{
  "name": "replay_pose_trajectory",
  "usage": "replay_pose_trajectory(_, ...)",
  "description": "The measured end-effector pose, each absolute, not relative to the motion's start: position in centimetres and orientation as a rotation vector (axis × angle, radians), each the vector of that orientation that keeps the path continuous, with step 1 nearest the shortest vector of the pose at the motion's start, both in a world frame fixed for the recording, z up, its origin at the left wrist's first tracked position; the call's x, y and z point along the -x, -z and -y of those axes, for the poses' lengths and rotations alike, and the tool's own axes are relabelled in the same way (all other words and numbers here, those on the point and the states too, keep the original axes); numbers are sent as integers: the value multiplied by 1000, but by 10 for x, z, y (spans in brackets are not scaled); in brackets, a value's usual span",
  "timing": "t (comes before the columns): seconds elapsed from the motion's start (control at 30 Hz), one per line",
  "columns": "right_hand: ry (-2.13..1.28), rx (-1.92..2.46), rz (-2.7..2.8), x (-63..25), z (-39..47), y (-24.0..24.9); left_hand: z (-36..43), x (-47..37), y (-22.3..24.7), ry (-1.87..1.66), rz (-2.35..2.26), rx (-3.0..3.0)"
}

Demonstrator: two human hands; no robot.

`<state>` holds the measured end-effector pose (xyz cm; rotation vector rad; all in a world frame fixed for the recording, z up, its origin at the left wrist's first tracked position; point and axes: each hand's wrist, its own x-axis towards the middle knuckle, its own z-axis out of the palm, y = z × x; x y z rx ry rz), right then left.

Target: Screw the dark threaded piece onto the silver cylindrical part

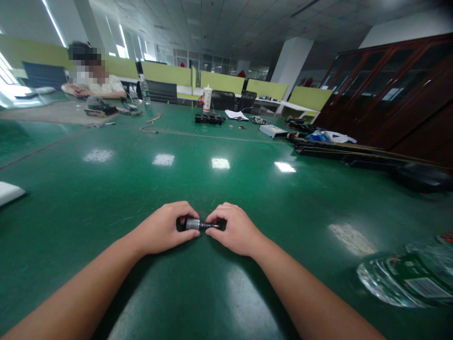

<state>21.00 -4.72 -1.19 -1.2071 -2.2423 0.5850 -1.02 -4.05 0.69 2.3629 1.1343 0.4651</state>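
On the green tabletop [177,179] in front of me, a small grey metal cylinder with a thin, dark, ridged shaft [193,224] lies sideways between my hands. My left hand [163,230] curls around the thick cylinder end, thumb below and fingers above. The thin shaft end is pinched between the thumb and fingers of my right hand [236,230]. A narrow gap separates the two sets of fingertips. Part of each end of the piece is hidden by my fingers, so its exact kind cannot be made out.
A large clear plastic bottle [406,278] lies at the right. Long dark bars [339,152] and a grey box [272,131] stand farther back. A black part [208,119] and a white bottle [207,98] are at the far side, where a person [101,85] sits at left.
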Motion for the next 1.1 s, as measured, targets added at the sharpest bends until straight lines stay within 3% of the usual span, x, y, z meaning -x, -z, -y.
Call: replay_pose_trajectory(1.1, -565, 1298, 2226, -218, 44, 13, 35, 16, -5, -516, -1150, -2390)
